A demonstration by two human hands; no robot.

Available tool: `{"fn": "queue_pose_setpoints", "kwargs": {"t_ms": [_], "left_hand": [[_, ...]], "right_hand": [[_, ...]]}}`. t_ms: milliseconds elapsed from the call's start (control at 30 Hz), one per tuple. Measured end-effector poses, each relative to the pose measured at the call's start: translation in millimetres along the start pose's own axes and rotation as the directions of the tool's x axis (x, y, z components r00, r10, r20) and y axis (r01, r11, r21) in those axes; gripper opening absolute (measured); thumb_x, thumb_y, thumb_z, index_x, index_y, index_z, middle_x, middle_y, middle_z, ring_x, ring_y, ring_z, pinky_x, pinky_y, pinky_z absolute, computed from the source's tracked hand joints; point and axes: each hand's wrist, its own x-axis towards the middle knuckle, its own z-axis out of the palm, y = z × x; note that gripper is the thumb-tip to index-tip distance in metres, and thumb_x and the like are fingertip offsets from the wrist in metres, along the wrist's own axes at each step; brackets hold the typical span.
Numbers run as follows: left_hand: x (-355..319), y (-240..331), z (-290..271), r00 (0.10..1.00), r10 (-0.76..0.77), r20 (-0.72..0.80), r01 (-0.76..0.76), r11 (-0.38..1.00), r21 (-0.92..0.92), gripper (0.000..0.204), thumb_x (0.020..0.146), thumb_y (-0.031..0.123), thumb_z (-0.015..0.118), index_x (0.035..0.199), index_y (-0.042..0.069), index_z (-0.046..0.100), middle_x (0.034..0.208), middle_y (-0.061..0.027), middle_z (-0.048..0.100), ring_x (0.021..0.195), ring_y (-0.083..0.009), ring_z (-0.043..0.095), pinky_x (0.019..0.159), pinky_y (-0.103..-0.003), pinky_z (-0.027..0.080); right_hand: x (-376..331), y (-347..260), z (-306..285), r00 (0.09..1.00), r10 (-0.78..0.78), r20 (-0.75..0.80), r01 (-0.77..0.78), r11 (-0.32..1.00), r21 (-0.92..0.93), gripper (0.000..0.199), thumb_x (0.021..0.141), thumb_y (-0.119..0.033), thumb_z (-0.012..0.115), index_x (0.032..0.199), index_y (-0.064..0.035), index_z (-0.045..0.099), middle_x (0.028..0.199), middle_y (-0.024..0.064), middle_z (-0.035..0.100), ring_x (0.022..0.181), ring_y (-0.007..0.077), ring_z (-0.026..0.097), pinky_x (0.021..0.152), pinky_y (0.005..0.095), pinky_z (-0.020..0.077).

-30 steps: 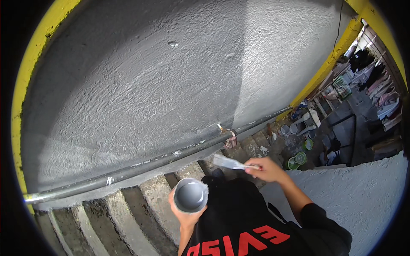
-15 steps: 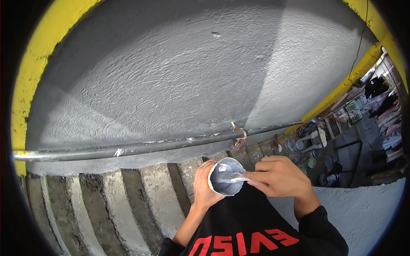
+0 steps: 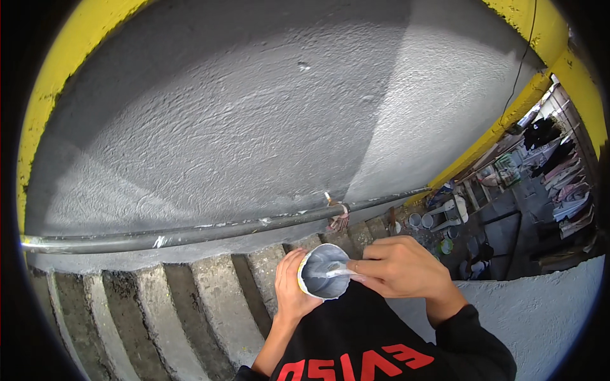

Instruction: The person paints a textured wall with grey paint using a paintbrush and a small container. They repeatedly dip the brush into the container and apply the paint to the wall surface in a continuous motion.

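My left hand [image 3: 291,286] is wrapped round the side of a small round tub [image 3: 328,291] with a whitish, smeared rim. Wet grey paint coats the inside of the tub. In my right hand [image 3: 405,267] is a paint-covered paintbrush [image 3: 337,270], pinched between thumb and fingers. Its pale handle part crosses the tub's right rim, and its head is inside, against the grey paint. Both hands are in front of my black shirt, above the stairs.
A grey textured wall [image 3: 222,140] rises ahead, with a metal handrail [image 3: 210,233] along it and a cloth [image 3: 338,216] tied on. Concrete steps [image 3: 219,292] run along the left. Far right below are buckets [image 3: 421,220], a white plastic chair [image 3: 452,213] and hanging clothes [image 3: 567,190].
The tub and both hands have shifted slightly left and down in view. The brush has moved a little within the tub, and the background has shifted left too.
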Motion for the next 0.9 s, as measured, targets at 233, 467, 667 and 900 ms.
{"fn": "queue_pose_setpoints", "kwargs": {"t_ms": [233,467,667,900], "left_hand": [[21.9,14.1,15.2,1.0,0.011,0.024,-0.009,0.998,-0.065,0.084,0.054,0.018,0.095,0.127,0.003,0.056,0.121,-0.0183,0.066,0.115,-0.0411,0.064,0.099,-0.05,0.05],[18.3,16.6,35.0,1.0,0.026,0.0,-0.026,0.991,-0.131,0.09,0.052,0.027,0.099,0.127,0.002,0.055,0.121,-0.0193,0.066,0.114,-0.0402,0.064,0.099,-0.049,0.05],[7.3,22.9,45.5,0.999,0.017,0.035,-0.013,0.992,-0.124,0.091,0.053,0.029,0.099,0.127,0.001,0.054,0.121,-0.0198,0.066,0.114,-0.0407,0.064,0.1,-0.05,0.05],[11.6,37.0,55.5,0.999,0.038,0.002,-0.037,0.991,-0.13,0.08,0.058,0.022,0.094,0.125,0.0,0.055,0.118,-0.0213,0.067,0.114,-0.042,0.065,0.1,-0.05,0.05]], "right_hand": [[-36.4,13.5,4.6,0.957,0.265,-0.113,-0.175,0.845,0.506,0.024,0.091,-0.011,0.07,0.115,-0.0091,0.074,0.074,0.0111,0.071,0.056,0.0265,0.066,0.054,0.0334,0.0502],[-84.0,31.5,19.2,0.968,0.25,0.006,-0.165,0.617,0.769,0.025,0.088,-0.01,0.075,0.113,-0.0047,0.074,0.08,0.0094,0.074,0.067,0.0195,0.071,0.06,0.0312,0.052],[-100.8,40.2,45.5,0.96,0.2,-0.197,0.005,0.688,0.726,0.025,0.08,-0.008,0.084,0.104,-0.0058,0.076,0.076,0.0069,0.071,0.065,0.0221,0.066,0.063,0.0309,0.0515],[-106.3,50.4,37.6,0.867,0.168,-0.47,0.099,0.865,0.491,0.025,0.073,0.002,0.08,0.098,-0.0023,0.076,0.063,0.0041,0.058,0.055,0.0197,0.053,0.052,0.0332,0.0403]]}}
